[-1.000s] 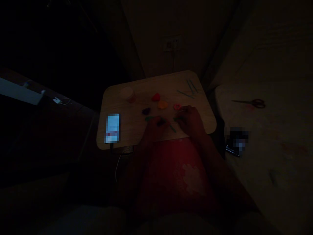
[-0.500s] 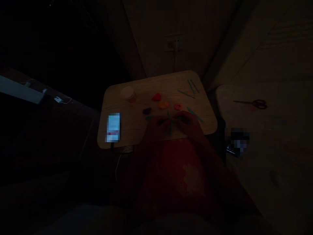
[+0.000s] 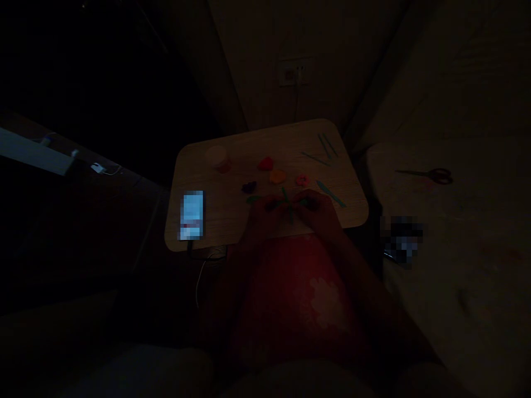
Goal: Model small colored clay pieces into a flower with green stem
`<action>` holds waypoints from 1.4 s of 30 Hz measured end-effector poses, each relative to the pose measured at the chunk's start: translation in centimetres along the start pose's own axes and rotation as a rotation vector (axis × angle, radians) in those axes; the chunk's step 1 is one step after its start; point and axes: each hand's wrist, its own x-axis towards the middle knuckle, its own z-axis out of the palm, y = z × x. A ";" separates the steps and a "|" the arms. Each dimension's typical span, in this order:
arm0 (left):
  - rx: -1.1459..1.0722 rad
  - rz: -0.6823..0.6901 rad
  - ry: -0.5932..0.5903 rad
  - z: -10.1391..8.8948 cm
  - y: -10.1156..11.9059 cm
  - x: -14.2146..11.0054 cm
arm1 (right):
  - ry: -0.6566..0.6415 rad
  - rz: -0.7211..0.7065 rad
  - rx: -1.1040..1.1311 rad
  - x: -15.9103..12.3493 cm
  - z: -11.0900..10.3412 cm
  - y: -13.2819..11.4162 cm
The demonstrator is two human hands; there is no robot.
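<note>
In dim light, both hands meet at the near edge of a small wooden table (image 3: 232, 221). Between them is a green clay piece (image 3: 285, 194) with narrow arms sticking out. My left hand (image 3: 264, 214) is closed on its left side, and my right hand (image 3: 319, 211) pinches its right side; the fingertips are dark and partly hidden. A separate green lump (image 3: 253, 199) lies by my left fingers. Just beyond the hands are a dark purple lump (image 3: 249, 187), an orange lump (image 3: 277, 177), a red lump (image 3: 266, 163) and a pink-red round piece (image 3: 302, 179).
A pale tub (image 3: 217, 157) stands at the table's back left, a lit phone (image 3: 192, 215) at front left. Thin blue sticks (image 3: 323, 149) and a blue modelling tool (image 3: 331, 193) lie on the right. Scissors (image 3: 435, 176) rest on the pale surface beside the table.
The green piece has tilted slightly between my fingers, its upper arm leaning a little left and its lower arm dimmer. My hands stay in nearly the same place.
</note>
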 end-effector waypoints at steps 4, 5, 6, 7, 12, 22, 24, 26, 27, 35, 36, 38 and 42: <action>-0.019 0.008 0.007 0.2 0.3 -0.2 | 0.015 -0.005 0.004 0.0 0.1 0.2; -0.018 0.009 0.008 0.2 0.4 -0.2 | 0.015 -0.007 0.004 -0.1 0.2 0.2; -0.016 0.011 0.009 0.2 0.4 -0.3 | 0.012 -0.008 0.004 -0.1 0.2 0.2; -0.016 0.011 0.012 0.3 0.5 -0.3 | 0.007 -0.005 0.005 -0.1 0.2 0.1; -0.012 0.000 0.025 0.4 0.4 -0.3 | -0.025 -0.002 -0.010 -0.2 0.2 0.1; -0.040 0.001 -0.023 0.2 0.1 -0.5 | 0.000 -0.040 -0.018 -0.2 0.2 0.2; -0.046 -0.001 -0.028 0.2 0.1 -0.6 | -0.006 -0.043 0.001 -0.2 0.2 0.1; -0.054 -0.004 -0.033 0.2 0.1 -0.6 | -0.010 -0.054 0.023 -0.3 0.2 0.1; -0.056 -0.006 -0.035 0.3 0.2 -0.6 | -0.013 -0.059 0.031 -0.3 0.2 0.1; -0.061 -0.002 -0.021 0.3 0.3 -0.7 | 0.032 -0.048 0.059 -0.3 0.5 -0.2; -0.058 -0.005 -0.020 0.3 0.3 -0.7 | 0.038 -0.045 0.069 -0.3 0.5 -0.2; -0.052 -0.006 -0.018 0.4 0.2 -0.6 | 0.032 -0.036 0.091 -0.2 0.6 -0.2; -0.045 0.004 -0.016 0.4 0.4 -0.6 | 0.010 -0.014 0.118 -0.2 0.7 -0.3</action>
